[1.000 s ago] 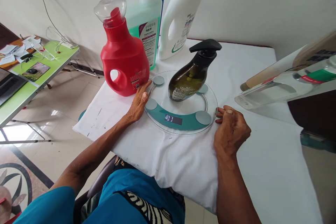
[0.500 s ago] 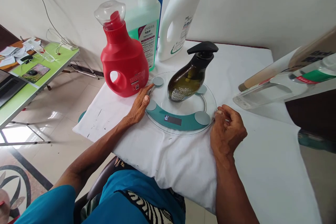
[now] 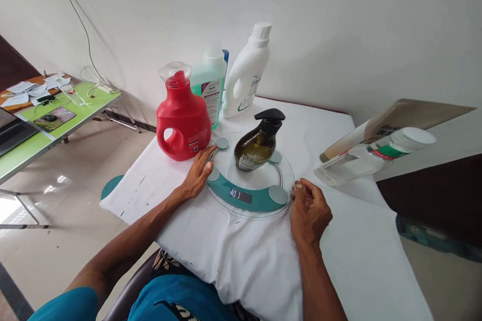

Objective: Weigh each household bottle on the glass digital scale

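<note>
A round glass scale [image 3: 226, 200] with a teal band and a lit display lies on the white-covered table. On it stands a brown pump bottle [image 3: 256, 144] with a black pump head. My left hand [image 3: 196, 176] rests flat against the scale's left rim, fingers apart. My right hand [image 3: 309, 212] sits on the cloth at the scale's right rim, fingers curled, fingertips touching the glass edge. Neither hand holds anything.
A red detergent jug [image 3: 183, 118], a green bottle [image 3: 207, 88] and a white bottle [image 3: 244, 72] stand behind the scale. A clear bottle with a white cap [image 3: 376, 158] lies at the right. A green side table [image 3: 56, 115] stands to the left.
The camera has pulled back and tilted up, so everything looks smaller. My right hand's fingers have curled in at the scale's right rim. The left hand has stayed in place.
</note>
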`<state>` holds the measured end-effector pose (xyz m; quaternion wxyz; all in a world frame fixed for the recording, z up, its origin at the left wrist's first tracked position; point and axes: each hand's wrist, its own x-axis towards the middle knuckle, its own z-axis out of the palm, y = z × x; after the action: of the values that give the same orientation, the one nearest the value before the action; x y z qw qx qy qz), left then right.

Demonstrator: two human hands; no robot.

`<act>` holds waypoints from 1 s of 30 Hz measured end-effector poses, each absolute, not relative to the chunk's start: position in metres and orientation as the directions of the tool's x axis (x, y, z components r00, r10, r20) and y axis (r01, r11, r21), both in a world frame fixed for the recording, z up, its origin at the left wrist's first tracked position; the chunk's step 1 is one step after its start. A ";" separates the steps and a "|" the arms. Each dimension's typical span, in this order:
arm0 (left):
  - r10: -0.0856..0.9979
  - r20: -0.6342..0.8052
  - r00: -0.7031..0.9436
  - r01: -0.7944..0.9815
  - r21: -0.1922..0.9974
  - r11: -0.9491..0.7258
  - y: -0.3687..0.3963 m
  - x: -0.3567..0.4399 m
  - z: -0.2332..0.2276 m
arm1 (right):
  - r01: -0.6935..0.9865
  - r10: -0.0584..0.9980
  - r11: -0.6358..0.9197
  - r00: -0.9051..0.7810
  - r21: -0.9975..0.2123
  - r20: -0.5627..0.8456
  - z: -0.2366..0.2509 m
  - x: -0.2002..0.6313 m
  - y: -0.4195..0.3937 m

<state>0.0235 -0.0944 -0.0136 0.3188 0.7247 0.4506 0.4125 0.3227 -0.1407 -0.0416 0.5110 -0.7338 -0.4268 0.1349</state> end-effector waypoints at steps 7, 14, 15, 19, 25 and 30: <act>0.909 0.323 0.264 0.407 0.817 -0.409 -0.094 0.022 -0.018 | 0.450 0.769 -0.145 0.611 -0.881 0.186 -0.045 0.327 -0.138; 0.904 0.338 0.261 0.428 0.799 -0.423 -0.093 0.022 -0.022 | 0.404 0.752 -0.146 0.638 -0.903 0.164 -0.044 0.323 -0.140; 0.903 0.339 0.263 0.429 0.798 -0.424 -0.093 0.022 -0.022 | 0.400 0.752 -0.146 0.640 -0.905 0.161 -0.044 0.323 -0.140; 0.900 0.346 0.267 0.424 0.797 -0.431 -0.093 0.022 -0.022 | 0.397 0.756 -0.142 0.635 -0.907 0.159 -0.044 0.325 -0.139; 0.911 0.321 0.259 0.410 0.818 -0.405 -0.093 0.023 -0.018 | 0.402 0.765 -0.135 0.623 -0.906 0.162 -0.045 0.326 -0.140; 0.942 0.253 0.222 0.384 0.865 -0.323 -0.094 0.029 -0.012 | 0.350 0.776 -0.120 0.617 -0.929 0.132 -0.046 0.325 -0.139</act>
<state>0.0287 -0.0940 -0.0123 0.3412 0.7032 0.4713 0.4085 0.3249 -0.1394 -0.0455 0.5365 -0.7217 -0.3900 0.1983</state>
